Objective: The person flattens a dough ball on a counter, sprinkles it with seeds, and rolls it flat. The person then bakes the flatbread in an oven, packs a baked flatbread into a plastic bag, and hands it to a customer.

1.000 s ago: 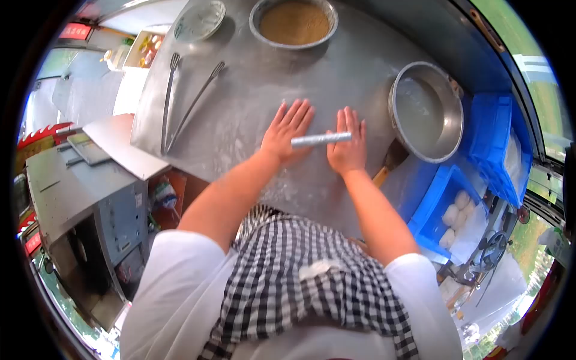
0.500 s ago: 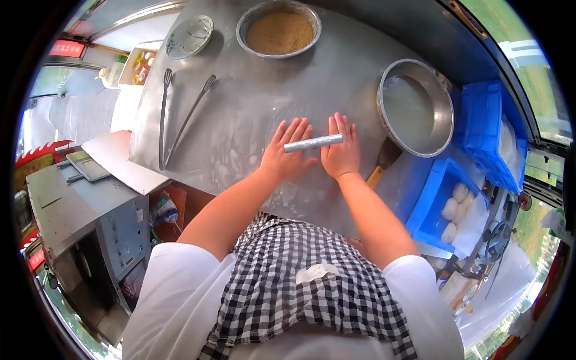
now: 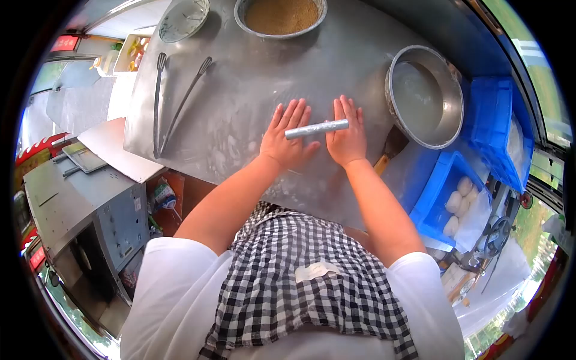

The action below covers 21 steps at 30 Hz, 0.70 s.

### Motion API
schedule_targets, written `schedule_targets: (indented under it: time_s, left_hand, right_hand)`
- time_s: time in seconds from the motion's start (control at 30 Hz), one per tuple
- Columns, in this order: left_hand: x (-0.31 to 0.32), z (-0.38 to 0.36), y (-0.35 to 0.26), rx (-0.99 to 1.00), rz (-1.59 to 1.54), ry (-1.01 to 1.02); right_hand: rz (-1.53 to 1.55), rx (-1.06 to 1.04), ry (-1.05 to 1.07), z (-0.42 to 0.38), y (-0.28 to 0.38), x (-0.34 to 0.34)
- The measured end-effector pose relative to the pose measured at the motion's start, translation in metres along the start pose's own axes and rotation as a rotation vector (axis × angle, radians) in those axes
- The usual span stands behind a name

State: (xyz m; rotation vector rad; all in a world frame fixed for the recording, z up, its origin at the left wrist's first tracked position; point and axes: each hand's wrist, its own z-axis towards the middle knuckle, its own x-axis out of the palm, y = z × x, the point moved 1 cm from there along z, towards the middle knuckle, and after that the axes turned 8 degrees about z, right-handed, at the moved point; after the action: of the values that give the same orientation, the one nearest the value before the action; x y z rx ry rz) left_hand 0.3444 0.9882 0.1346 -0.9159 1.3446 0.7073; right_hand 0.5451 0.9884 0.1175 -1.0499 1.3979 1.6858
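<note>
the metal rod (image 3: 317,128) lies crosswise over both hands, above the middle of the near half of the tabletop (image 3: 246,69). its left end is over the back of the left hand (image 3: 287,135); its right end is over the right hand (image 3: 347,132), near the base of the fingers. the rod is roughly parallel to the near edge, right end slightly farther from it.

both hands are palm down on the tabletop. the left hand is flat, fingers extended and slightly parted, thumb angled toward the right hand. the right hand is flat, fingers extended and close together. neither hand grips the rod.

right of the right hand, a scraper (image 3: 395,143) lies with its handle toward the near edge. its blade is just beside a metal basin (image 3: 452,111) of cloudy liquid, near the right edge.

toward the far edge stands a metal bowl (image 3: 281,36) of brown granular material. a clear bowl (image 3: 182,23) occupies the far left corner. tongs (image 3: 158,107) lie spread along the left edge.

beyond the basin, at the right edge, a blue crate (image 3: 421,217) contains white rounded pieces (image 3: 460,207).
</note>
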Motion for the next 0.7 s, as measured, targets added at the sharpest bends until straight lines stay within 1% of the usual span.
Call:
schedule_targets:
  time_s: [0.07,0.1,0.13,0.23,0.3,0.4,0.5,0.53,0.6,0.63,0.67,0.7]
  left_hand:
    - [0.005,-0.006,0.000,0.015,-0.001,0.010]
    - [0.002,0.002,0.004,0.030,0.012,-0.003]
    - [-0.001,0.003,0.001,0.005,0.026,0.068]
    - [0.001,0.003,0.001,0.015,0.043,0.047]
    - [0.000,-0.001,-0.002,0.016,0.058,0.077]
    - [0.004,0.002,0.003,0.029,0.059,0.046]
    - [0.004,-0.004,0.004,0.038,0.011,-0.044]
    - [0.002,-0.003,0.001,0.017,0.022,-0.043]
    - [0.001,-0.006,0.001,0.019,-0.018,0.003]
    - [-0.001,0.004,0.005,0.027,-0.031,0.001]
    - [-0.002,0.008,0.009,0.010,-0.069,0.053]
    - [-0.004,0.019,0.013,-0.011,-0.055,0.005]
  right_hand:
    - [0.022,0.005,-0.053,0.007,0.003,-0.001]
    - [0.024,0.001,-0.048,0.013,0.001,-0.001]
    - [0.027,0.000,-0.037,0.011,0.001,-0.001]
    - [0.009,-0.015,-0.011,0.005,-0.001,0.002]
    - [-0.011,-0.022,-0.018,0.004,0.001,-0.002]
    - [0.000,0.001,-0.008,0.004,-0.002,0.004]
    - [-0.001,0.027,0.017,-0.010,0.011,-0.002]
    - [0.019,-0.002,-0.023,-0.010,0.011,-0.001]
    - [0.008,0.012,0.033,-0.014,0.011,-0.002]
    - [-0.008,0.011,0.038,-0.005,0.007,-0.002]
    - [0.028,0.010,0.024,-0.003,0.003,0.001]
    - [0.017,0.016,0.014,0.004,0.002,-0.002]
